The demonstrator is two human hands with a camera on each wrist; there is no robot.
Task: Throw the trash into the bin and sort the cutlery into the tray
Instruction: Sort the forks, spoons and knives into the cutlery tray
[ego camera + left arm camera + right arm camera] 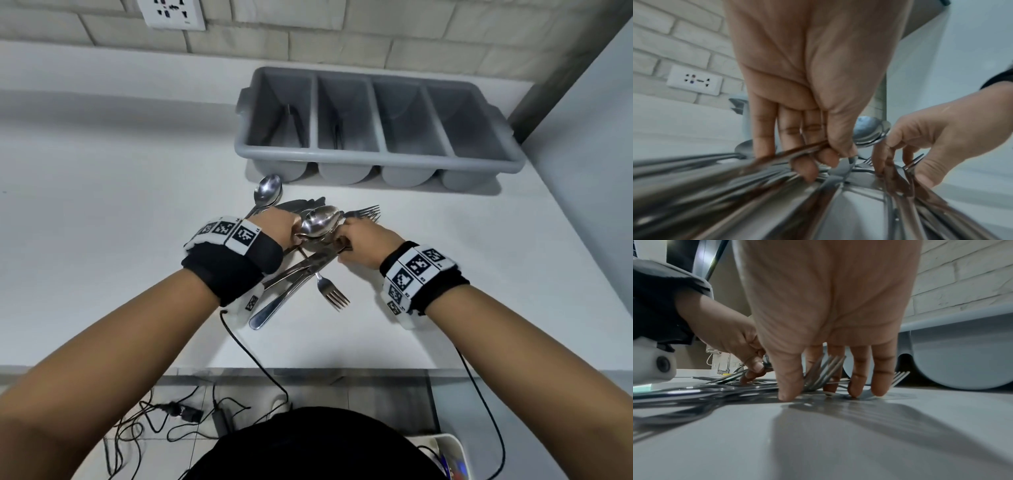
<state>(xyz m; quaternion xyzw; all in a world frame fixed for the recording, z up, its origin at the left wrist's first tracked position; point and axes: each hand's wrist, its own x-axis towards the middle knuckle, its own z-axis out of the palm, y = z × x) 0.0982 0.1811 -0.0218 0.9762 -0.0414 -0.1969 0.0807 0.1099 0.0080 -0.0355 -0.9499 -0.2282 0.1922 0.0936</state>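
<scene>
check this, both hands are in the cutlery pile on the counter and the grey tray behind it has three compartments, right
Not quite. The grey tray has four compartments, not three, as the head view shows. The rest holds: the left hand and right hand are both in the cutlery pile on the counter.

My head camera looks steeply down over the counter (102,164) toward its back edge and the brick wall, while my wrist cameras sit low and close, facing across the same cutlery pile (308,246) toward the tray (962,356).
</scene>
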